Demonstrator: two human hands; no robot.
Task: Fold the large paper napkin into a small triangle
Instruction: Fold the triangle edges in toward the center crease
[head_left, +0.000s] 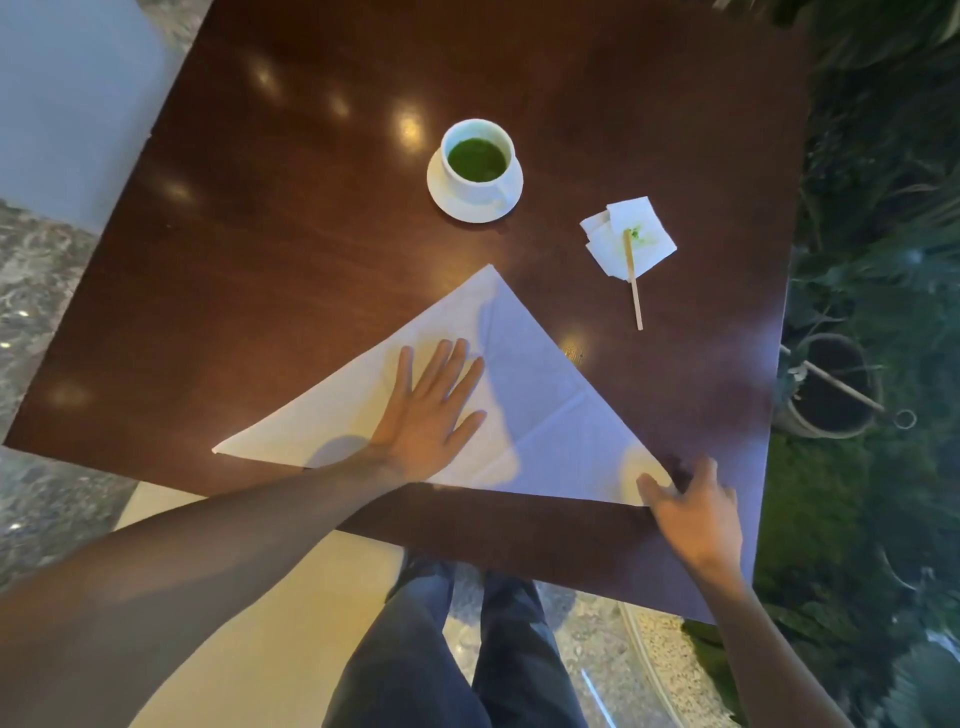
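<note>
The large white paper napkin (545, 410) lies on the dark wooden table (291, 249), folded into one big triangle with its apex pointing away from me and its long edge near the table's front. My left hand (431, 410) lies flat on the napkin's middle, fingers spread, pressing it down. My right hand (691, 504) is at the napkin's right corner, with its fingertips touching and partly covering that corner.
A white cup of green liquid (477, 158) stands on a saucer (447, 200) beyond the napkin. To the right lie small stained white papers (631, 236) with a wooden stirrer (635, 291) across them. Plants and a pot (831, 389) stand past the table's right edge.
</note>
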